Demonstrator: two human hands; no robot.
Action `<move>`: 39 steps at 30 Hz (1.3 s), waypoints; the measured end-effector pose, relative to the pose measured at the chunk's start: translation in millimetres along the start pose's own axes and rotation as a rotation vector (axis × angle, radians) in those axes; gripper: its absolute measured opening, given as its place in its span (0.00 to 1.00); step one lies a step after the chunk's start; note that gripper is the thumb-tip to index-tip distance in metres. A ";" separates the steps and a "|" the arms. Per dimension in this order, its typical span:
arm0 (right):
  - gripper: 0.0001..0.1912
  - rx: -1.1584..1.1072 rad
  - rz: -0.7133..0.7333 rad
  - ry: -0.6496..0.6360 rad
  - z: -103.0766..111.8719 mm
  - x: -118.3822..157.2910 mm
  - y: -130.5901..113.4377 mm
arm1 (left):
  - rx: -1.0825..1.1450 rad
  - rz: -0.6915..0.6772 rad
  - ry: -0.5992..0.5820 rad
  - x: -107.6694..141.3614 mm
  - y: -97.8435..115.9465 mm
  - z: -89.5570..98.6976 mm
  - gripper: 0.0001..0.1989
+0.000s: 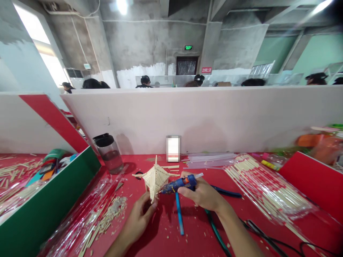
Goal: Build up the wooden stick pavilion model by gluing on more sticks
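In the middle of the red table stands a small pavilion-like model [155, 179] made of thin wooden sticks, with a peaked roof and corners that jut out. My left hand [142, 211] is closed on its near lower side; the thumb and fingers grip it near the front corner. My right hand [199, 192] is wrapped round a blue hot glue gun [180, 183], a clear glue stick poking from its back end. The nozzle points left and reaches the model's near right side; whether it touches is too small to tell. The glue gun's blue handle [179, 214] hangs below.
Pliers [227, 192] with dark blue handles lie by my right forearm. Packs of sticks [268, 185] cover the right side; cut sticks and scraps [115, 210] lie left. A water bottle [108, 153] stands at the back left. A white partition [214, 117] closes off the rear.
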State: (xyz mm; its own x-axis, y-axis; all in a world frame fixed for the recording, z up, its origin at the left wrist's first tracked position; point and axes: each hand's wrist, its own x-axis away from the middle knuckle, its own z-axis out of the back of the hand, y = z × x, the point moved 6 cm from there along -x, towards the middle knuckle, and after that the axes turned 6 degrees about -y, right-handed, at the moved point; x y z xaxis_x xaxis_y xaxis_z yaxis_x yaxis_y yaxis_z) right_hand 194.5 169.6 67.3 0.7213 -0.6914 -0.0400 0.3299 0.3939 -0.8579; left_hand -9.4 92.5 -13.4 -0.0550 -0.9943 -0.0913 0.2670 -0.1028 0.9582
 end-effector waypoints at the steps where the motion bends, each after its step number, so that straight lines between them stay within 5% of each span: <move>1: 0.14 0.008 0.000 0.005 0.1 -0.2 -0.9 | -0.002 0.002 0.002 -0.1 0.7 0.1 0.15; 39: 0.18 0.007 0.026 0.007 5.3 4.4 -1.4 | 0.019 -0.001 0.011 1.0 -5.0 0.7 0.17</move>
State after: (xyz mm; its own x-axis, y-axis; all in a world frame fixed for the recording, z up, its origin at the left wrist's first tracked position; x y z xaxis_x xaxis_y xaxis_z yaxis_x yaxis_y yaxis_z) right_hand 200.4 169.2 71.0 0.7256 -0.6850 -0.0656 0.3153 0.4158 -0.8530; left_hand -11.5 92.1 -18.1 -0.0442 -0.9945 -0.0951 0.2484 -0.1031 0.9632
